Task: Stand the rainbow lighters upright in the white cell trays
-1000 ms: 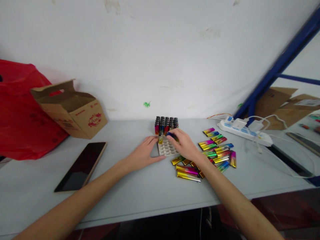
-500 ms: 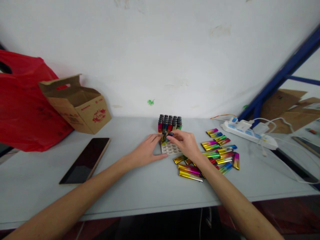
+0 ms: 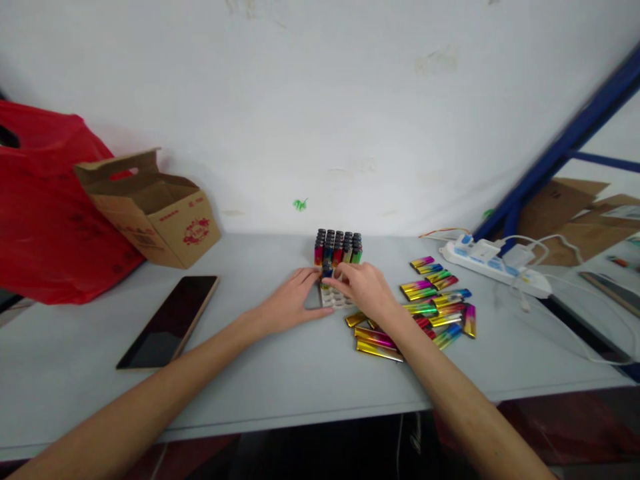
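A white tray (image 3: 336,300) with rows of holes lies on the table in front of me. My right hand (image 3: 367,287) reaches over it, thumb and fingers closed round a dark-topped lighter (image 3: 327,269) that stands upright at the tray's far left part. Along the tray's left edge rests my left hand (image 3: 293,303), its fingertips by that lighter and its thumb stretched out apart near the tray's front corner. Just behind stands a block of upright lighters (image 3: 339,247) in several colours. Shiny lighters (image 3: 380,351) with gold and coloured bodies lie loose to the right, partly hidden under my right forearm.
A dark-screened tablet or phone (image 3: 173,320) lies left of my hands. Farther left are an open cardboard box (image 3: 175,230) and a red bag (image 3: 55,207). A white power strip (image 3: 500,270) with plugs and cables sits at the right, beside a blue metal frame (image 3: 555,160).
My right hand has moved slightly left and down with the lighter, which now stands lower at the tray's far left. My left hand stays at the tray's edge.
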Available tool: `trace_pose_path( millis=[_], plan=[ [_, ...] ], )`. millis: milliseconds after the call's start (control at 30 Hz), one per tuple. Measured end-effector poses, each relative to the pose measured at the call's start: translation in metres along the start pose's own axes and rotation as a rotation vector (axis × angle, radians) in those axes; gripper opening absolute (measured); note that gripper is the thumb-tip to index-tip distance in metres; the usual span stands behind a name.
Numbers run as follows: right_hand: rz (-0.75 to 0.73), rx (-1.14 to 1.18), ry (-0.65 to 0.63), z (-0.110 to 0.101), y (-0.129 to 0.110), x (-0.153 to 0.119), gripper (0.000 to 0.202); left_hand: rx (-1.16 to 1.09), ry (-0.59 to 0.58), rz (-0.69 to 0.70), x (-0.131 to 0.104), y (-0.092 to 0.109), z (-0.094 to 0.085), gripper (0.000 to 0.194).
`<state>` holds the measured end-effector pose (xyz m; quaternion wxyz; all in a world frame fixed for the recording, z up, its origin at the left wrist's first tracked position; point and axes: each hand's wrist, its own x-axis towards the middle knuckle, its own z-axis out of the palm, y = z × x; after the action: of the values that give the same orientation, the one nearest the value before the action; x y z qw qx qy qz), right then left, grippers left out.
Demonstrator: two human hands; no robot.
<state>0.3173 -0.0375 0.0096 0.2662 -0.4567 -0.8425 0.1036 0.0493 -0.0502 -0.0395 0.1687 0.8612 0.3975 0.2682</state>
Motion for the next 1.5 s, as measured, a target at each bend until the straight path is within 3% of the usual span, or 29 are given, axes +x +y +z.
trace_pose_path(
  millis=[167,333,400,500,567,700,967,1067,1133,1233,1400,1500],
  plan=[
    [0.038,0.201,0.042,-0.045,0.018,-0.022,0.049,-0.012,0.020,0.018,0.001,-0.004,0.002,0.081],
    [-0.020,0.161,-0.141,-0.083,0.019,-0.090,0.016,-0.008,0.007,-0.002,0.000,-0.006,0.005,0.087],
    [-0.020,0.073,-0.174,-0.084,0.014,-0.118,0.004,-0.009,0.002,-0.005,-0.001,-0.006,0.005,0.087],
    [-0.076,-0.064,-0.143,-0.071,0.009,-0.149,0.020,-0.014,0.004,-0.002,0.000,-0.005,0.005,0.085],
    [-0.111,-0.127,-0.096,-0.059,0.008,-0.160,0.028,-0.015,0.010,-0.003,0.000,-0.005,0.005,0.085],
    [-0.162,-0.216,-0.025,-0.042,0.005,-0.166,0.021,-0.012,0.013,-0.007,0.000,-0.006,0.006,0.087],
    [-0.067,-0.110,0.025,-0.038,0.002,-0.165,0.020,-0.016,0.023,0.004,0.000,-0.006,0.006,0.084],
    [0.050,0.040,0.066,-0.043,0.006,-0.159,0.007,-0.021,0.028,0.009,0.001,-0.004,0.005,0.081],
    [0.161,0.157,0.084,-0.048,0.010,-0.147,0.016,-0.019,0.035,0.010,0.001,-0.003,0.005,0.079],
    [0.300,0.326,0.174,-0.053,0.017,-0.116,0.043,-0.013,0.034,0.006,0.001,-0.003,0.006,0.079],
    [0.360,0.709,0.363,-0.045,0.023,-0.041,0.072,-0.016,0.038,0.005,0.002,-0.006,0.006,0.081],
    [0.335,0.857,0.293,-0.034,0.016,-0.005,0.080,-0.025,0.042,0.000,0.001,-0.008,0.004,0.079]
  ],
)
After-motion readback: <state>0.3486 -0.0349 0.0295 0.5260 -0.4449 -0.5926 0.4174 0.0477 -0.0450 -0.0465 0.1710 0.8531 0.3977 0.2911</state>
